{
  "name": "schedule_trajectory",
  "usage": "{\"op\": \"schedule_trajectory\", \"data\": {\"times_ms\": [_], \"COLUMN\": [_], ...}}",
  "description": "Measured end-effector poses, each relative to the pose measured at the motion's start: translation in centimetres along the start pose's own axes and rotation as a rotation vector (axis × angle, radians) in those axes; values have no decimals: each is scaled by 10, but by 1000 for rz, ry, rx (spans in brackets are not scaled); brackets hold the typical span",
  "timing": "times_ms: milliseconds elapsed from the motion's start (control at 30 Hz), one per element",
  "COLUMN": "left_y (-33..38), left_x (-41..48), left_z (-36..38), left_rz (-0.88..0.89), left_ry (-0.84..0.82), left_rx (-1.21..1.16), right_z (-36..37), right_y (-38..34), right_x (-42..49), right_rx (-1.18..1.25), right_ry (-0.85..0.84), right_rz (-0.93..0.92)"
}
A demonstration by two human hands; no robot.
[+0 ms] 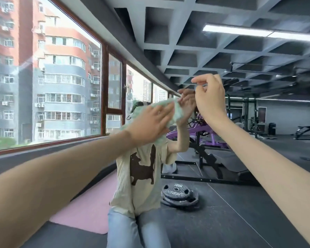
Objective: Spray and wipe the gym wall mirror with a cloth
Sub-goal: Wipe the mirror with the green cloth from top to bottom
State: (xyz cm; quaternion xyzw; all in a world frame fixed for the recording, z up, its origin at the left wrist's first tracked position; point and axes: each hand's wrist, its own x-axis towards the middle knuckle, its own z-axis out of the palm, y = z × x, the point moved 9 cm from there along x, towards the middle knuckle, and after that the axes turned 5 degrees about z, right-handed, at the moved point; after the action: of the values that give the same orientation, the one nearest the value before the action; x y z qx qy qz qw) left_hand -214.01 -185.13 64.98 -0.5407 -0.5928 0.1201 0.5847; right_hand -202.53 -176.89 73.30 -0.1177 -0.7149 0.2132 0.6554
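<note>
We find the mirror [240, 51] filling the view ahead. The green cloth [177, 113] lies on the glass at centre, its long axis running from lower left to upper right. The left hand [150, 120] covers it, fingers straight and flat, pressing it to the glass. The right hand [210, 97] sits just above and right of the cloth, fingers curled, thumb near forefinger. We cannot tell whether it pinches a corner. We judge the left hand best placed for the next wipe.

pink mat [82, 208], weight plates [180, 195], purple bench [208, 133]
</note>
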Motion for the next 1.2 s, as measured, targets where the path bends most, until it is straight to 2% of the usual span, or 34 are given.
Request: {"op": "schedule_trajectory", "data": {"times_ms": [33, 100, 133, 233, 333, 367, 400, 467, 567, 633, 667, 733, 867, 933, 967, 1000, 1033, 1133, 1200], "left_y": [4, -31, -64, -151, -127, -108, -85, -37, 40, 63, 52, -2, -149, -164, -151, -126, -89, 41, 56], "left_x": [-3, 10, 22, 33, 32, 30, 24, 4, -48, -77, -82, -76, -50, -43, -42, -43, -45, -62, -67], "left_z": [2, -13, -21, -34, -27, -27, -23, -3, 28, 29, 27, 14, -15, -24, -25, -18, -9, 17, 26], "left_rz": [75, 114, 59, -283, -543, -565, -533, -338, 118, 359, 408, 311, -207, -479, -574, -595, -509, 78, 305], "left_ry": [-37, 52, 88, 148, 194, 229, 242, 214, 55, 4, 11, 36, 103, 252, 324, 340, 310, 131, 98], "left_rx": [3, -6, -23, -34, -152, -177, -200, -234, -223, -225, -179, -96, -80, -173, -234, -250, -281, -361, -346], "right_z": [-1, -3, -5, -6, 2, 3, 3, 1, 4, 16, 19, 18, 9, 10, 13, 17, 23, 34, 37], "right_y": [-3, -8, -10, -12, -15, -18, -23, -33, -41, -47, -51, -60, -75, -74, -70, -65, -60, -45, -37], "right_x": [-1, 1, 4, 9, 7, 6, 4, -2, -18, -29, -30, -30, -21, -21, -23, -27, -32, -46, -50], "right_rx": [-24, -57, -58, -33, -51, -51, -48, -20, 58, 57, 39, 13, 32, 43, 35, 11, -32, -116, -127], "right_ry": [-4, -16, -6, 38, -4, -15, -13, 28, 19, -57, -71, -57, 2, 31, 40, 32, 9, -46, -64], "right_rz": [-30, -81, -91, -65, -38, -40, -50, -86, -72, -59, -72, -125, -196, -177, -163, -151, -142, -118, -99]}}
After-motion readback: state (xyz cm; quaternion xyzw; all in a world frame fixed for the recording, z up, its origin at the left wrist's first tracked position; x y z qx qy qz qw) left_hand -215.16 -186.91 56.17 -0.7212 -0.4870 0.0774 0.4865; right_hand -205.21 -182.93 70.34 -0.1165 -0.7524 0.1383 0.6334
